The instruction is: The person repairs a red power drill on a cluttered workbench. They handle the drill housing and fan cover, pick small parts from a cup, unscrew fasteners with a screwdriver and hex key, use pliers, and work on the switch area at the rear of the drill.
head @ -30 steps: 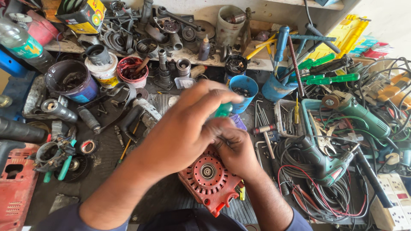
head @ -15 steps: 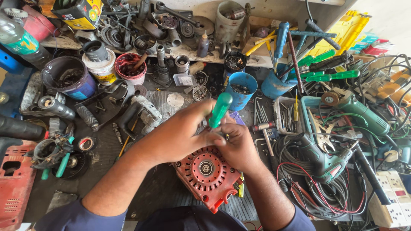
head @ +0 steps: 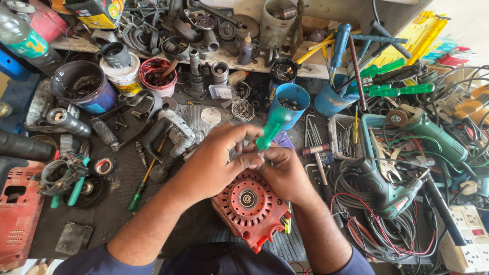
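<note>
A red, round, finned motor housing (head: 249, 208) lies on the dark bench right in front of me. Both hands meet just above its far edge. My left hand (head: 216, 162) comes in from the lower left, thumb and fingers pinched at the base of a green-handled screwdriver (head: 268, 133) that tilts up to the right. My right hand (head: 285, 172) is curled beside it, its fingers closed around the tool's lower part or a small piece I cannot make out. The screwdriver's tip is hidden by my fingers.
Blue cups (head: 289, 104) of small parts stand just beyond my hands. A green power tool (head: 387, 188) with tangled cables lies at the right, tins and pots (head: 84, 86) at the back left, a red casing (head: 18, 209) at the left edge, a loose green screwdriver (head: 138, 193) by my left forearm.
My left hand has lowered and slid left off the top, uncovering the green screwdriver handle. The handle now tilts further right. The red housing has stayed put.
</note>
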The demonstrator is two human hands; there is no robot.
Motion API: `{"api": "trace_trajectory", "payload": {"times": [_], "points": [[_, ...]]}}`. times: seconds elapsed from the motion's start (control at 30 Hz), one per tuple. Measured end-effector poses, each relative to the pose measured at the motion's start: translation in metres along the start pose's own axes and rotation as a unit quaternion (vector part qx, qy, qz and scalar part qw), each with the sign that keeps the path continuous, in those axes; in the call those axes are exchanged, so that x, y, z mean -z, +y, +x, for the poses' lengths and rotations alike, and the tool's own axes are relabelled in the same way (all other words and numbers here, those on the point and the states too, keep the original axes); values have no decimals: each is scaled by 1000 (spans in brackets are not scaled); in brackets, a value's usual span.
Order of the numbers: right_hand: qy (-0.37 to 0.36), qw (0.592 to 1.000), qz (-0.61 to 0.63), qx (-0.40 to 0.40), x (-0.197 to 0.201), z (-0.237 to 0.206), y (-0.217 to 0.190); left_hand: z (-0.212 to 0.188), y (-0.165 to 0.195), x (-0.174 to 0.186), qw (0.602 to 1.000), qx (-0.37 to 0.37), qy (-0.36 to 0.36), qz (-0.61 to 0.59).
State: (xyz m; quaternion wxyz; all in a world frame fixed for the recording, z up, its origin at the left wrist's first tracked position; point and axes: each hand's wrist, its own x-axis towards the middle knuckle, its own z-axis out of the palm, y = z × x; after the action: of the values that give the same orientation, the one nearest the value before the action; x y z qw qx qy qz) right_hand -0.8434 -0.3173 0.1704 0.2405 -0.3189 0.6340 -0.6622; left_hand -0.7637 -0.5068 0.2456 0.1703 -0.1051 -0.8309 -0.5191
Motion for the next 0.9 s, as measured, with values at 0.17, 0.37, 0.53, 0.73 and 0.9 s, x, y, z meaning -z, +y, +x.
{"api": "trace_trajectory", "payload": {"times": [0.17,0.37,0.53,0.73,0.9], "points": [[-10,997,-74,37,5,-1,-3,2,-5,-3,999,20,-40,-4],[-1,993,-92,69,1,2,-3,2,-1,-5,999,32,10,37],[-37,988,-138,55,3,-3,-12,-15,6,-1,998,-14,54,43],[-61,991,-96,67,21,-16,-24,-75,23,-7,995,-57,52,-65],[-13,996,-83,37,26,-22,-14,-106,27,-10,994,-41,-16,-98]]}}
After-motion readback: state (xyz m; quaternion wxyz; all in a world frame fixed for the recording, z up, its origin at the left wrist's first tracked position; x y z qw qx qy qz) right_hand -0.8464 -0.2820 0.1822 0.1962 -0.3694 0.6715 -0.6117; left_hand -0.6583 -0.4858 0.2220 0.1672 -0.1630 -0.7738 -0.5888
